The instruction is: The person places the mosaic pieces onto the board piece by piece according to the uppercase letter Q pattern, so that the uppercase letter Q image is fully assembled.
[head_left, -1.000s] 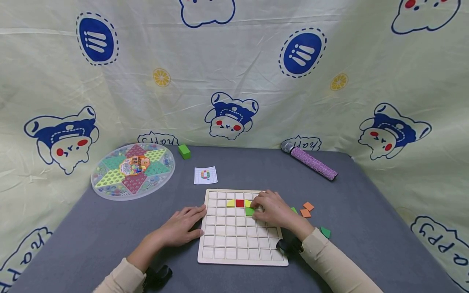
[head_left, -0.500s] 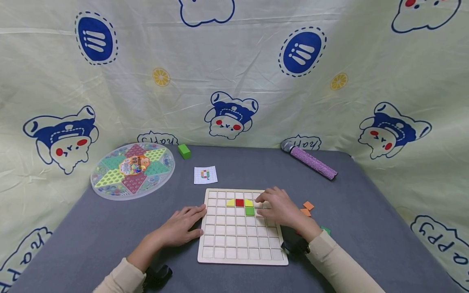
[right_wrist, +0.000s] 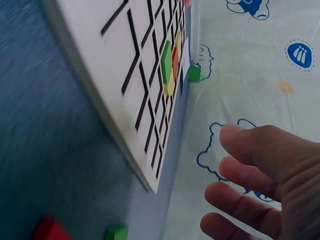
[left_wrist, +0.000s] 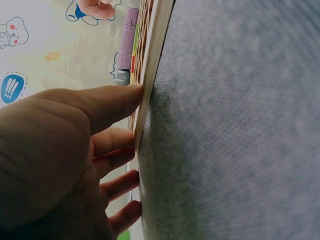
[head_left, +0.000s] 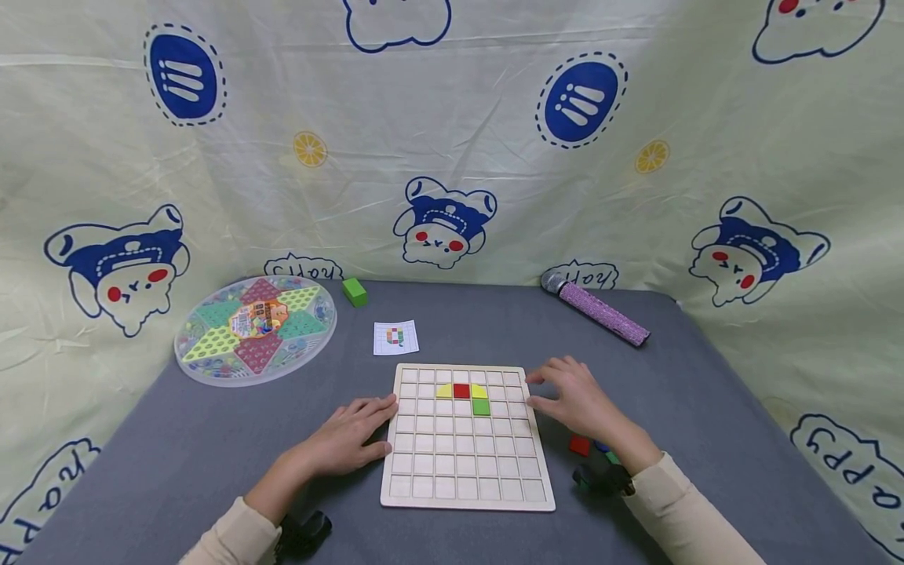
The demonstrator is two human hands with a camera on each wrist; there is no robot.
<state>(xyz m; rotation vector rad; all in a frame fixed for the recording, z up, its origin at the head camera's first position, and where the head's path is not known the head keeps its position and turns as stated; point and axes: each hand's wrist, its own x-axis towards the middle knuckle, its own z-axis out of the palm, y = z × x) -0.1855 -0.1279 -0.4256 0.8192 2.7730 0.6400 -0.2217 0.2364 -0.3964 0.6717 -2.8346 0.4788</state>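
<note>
A light wooden grid board [head_left: 466, 467] lies on the table. In its upper rows a red square tile [head_left: 461, 391] sits between two yellow tiles [head_left: 444, 391] with slanted sides. A green tile [head_left: 481, 407] lies just below the right yellow one. My left hand [head_left: 349, 439] rests against the board's left edge, thumb and fingertips touching its side. Beyond the right edge hovers my right hand [head_left: 579, 400], its fingers loosely bent and nothing between them. The right wrist view shows this hand [right_wrist: 260, 185] apart from the board.
Loose red [head_left: 580, 445] and green [head_left: 611, 457] pieces lie right of the board, partly hidden by the right arm. Behind the board are a pattern card [head_left: 395, 338], a green block [head_left: 355, 293], a round star-patterned game board [head_left: 212, 314] and a glittery purple microphone [head_left: 603, 314].
My right hand has left the green tile in the grid and moved right, off the board. The orange pieces are now hidden behind it. My left hand has stayed put.
</note>
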